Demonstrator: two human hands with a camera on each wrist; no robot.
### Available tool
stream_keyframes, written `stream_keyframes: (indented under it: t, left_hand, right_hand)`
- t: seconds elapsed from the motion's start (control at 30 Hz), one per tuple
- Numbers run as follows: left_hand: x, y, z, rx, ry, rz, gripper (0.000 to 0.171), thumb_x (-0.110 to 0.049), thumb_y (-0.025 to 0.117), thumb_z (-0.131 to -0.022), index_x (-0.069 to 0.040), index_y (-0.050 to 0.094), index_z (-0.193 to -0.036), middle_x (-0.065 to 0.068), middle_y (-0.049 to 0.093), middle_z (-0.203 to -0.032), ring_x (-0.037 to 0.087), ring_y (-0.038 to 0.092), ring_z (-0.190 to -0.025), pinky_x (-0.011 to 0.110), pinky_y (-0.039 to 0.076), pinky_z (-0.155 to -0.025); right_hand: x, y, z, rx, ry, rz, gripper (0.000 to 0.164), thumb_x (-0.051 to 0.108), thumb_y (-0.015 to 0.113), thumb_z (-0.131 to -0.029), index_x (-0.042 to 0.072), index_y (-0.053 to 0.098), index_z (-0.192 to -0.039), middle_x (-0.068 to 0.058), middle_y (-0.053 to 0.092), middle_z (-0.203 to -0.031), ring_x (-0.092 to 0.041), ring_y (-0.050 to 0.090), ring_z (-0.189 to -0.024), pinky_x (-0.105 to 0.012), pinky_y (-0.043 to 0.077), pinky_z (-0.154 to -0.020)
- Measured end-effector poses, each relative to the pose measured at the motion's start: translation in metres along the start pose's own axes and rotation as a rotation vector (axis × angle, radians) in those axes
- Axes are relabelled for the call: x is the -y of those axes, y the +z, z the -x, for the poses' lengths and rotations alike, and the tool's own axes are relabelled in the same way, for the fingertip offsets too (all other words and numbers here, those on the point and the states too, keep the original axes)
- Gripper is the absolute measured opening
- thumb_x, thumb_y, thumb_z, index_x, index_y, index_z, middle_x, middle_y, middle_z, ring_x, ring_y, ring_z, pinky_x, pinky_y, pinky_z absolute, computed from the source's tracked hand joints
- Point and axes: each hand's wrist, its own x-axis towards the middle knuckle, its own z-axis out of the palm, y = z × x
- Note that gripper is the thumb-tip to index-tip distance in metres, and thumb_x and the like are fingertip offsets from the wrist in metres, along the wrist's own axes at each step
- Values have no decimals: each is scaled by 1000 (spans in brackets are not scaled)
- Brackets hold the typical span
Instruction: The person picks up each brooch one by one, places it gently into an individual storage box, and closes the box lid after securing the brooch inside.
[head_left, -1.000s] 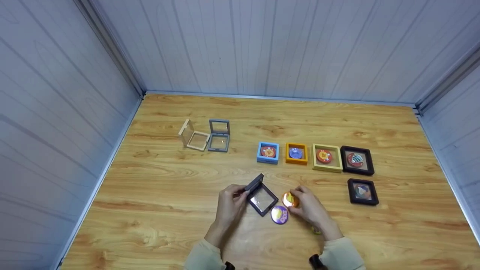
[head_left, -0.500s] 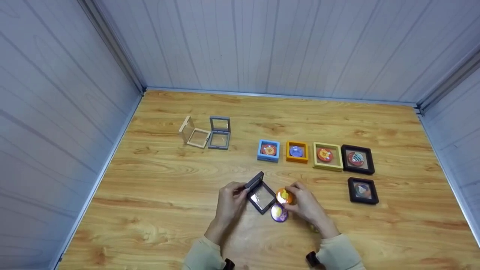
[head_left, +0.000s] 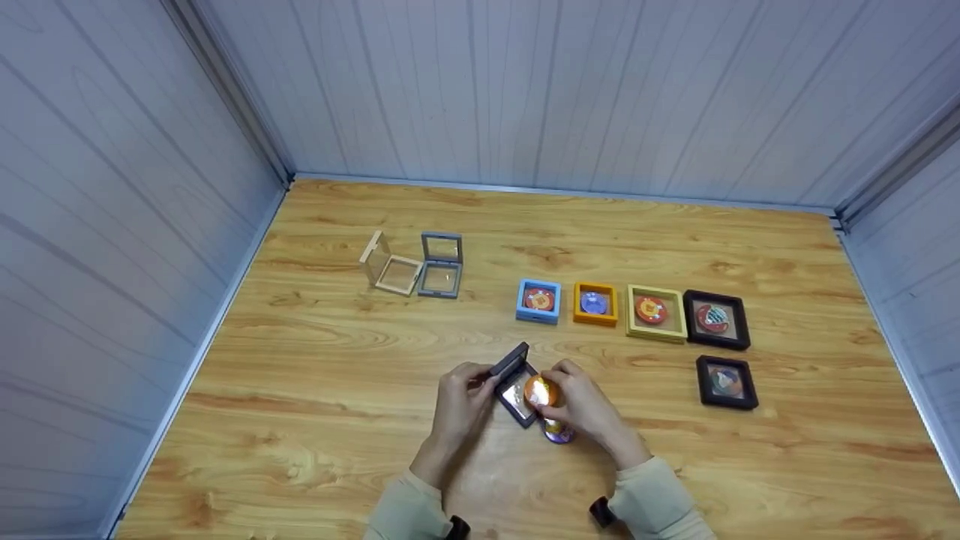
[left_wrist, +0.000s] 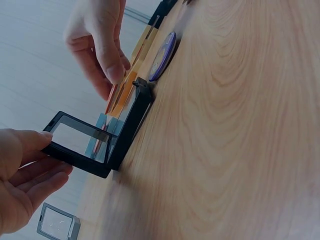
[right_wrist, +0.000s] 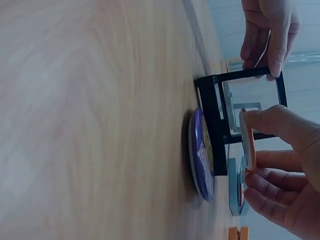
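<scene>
My left hand (head_left: 461,397) pinches the raised lid of a small black hinged display frame (left_wrist: 129,132), which stands open on the table with clear film in both halves. Between thumb and fingers of my right hand (head_left: 589,405) is a round orange button badge (head_left: 537,391), tilted and held over the right edge of the frame's lower half. In the right wrist view the badge (right_wrist: 248,142) is seen nearly edge-on, its pale back facing the camera. A purple badge (right_wrist: 201,160) lies on the wood right beside the frame, partly covered by my right hand in the head view.
Closed frames with round badges stand in a row farther back: blue (head_left: 537,319), orange (head_left: 595,320), yellow (head_left: 655,337) and black (head_left: 739,322), with a smaller black one (head_left: 727,403) nearer. Beige (head_left: 373,256) and grey frames (head_left: 442,262) stand open at back left. Panel walls (head_left: 510,97) enclose the table.
My right hand has carried the orange badge leftward from beside the black frame to over its edge, now partly covering the purple badge. My left hand keeps its hold on the lid.
</scene>
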Motion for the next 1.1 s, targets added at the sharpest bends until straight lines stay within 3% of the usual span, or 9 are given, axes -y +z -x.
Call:
stream_keyframes:
  t: [0.4,0.7,1.1]
  left_hand:
    - [0,0,0,-6,14,2,11,-3,65,-78,2,67,-87,7,64,-80,17,60,-75,23,51,-67]
    - [0,0,0,-3,27,-14,11,-4,66,-78,1,67,-87,6,63,-80,14,60,-75,22,50,-67]
    - [1,1,0,-7,27,-4,11,-4,65,-78,2,67,-87,6,63,-79,14,60,-74,22,51,-66]
  right_hand:
    - [7,9,-11,55,-9,-14,44,23,73,-72,-6,60,-102,-8,50,-92,-18,52,-79,-30,48,-68]
    - [4,15,-13,10,-78,20,39,22,73,-71,-4,62,-97,-6,49,-85,-14,47,-71,-27,44,-61]
    - [4,16,-14,31,-67,33,40,19,75,-69,-2,62,-100,-5,48,-87,-15,47,-73,-28,44,-62]
